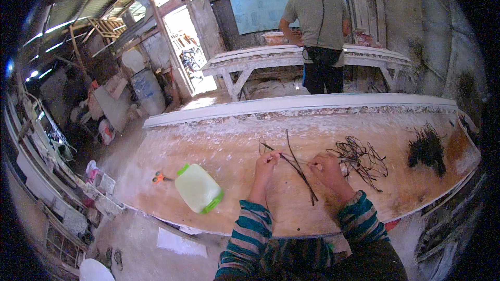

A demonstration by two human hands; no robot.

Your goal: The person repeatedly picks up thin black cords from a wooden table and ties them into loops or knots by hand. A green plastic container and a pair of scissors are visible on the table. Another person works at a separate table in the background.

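Note:
My left hand (266, 162) is closed in a pinch on a thin dark cord (298, 169) that runs down to the right across the wooden tabletop. Another dark cord (289, 143) crosses it between my hands. Fingers of my right hand (328, 168) are pinched together just right of the crossing; a faint thin line seems to stretch toward them, but what they hold is too small to make out. Beside my right hand lies a loose tangle of black cords (364, 162). A denser black bundle of strands (427, 151) rests farther right.
Left on the table (156, 151) are a pale container with green clips (198, 188) and orange-handled scissors (160, 178). A raised white ledge (302, 105) lines the far edge. Beyond it, a person (319, 26) stands facing a white-topped bench (239, 58).

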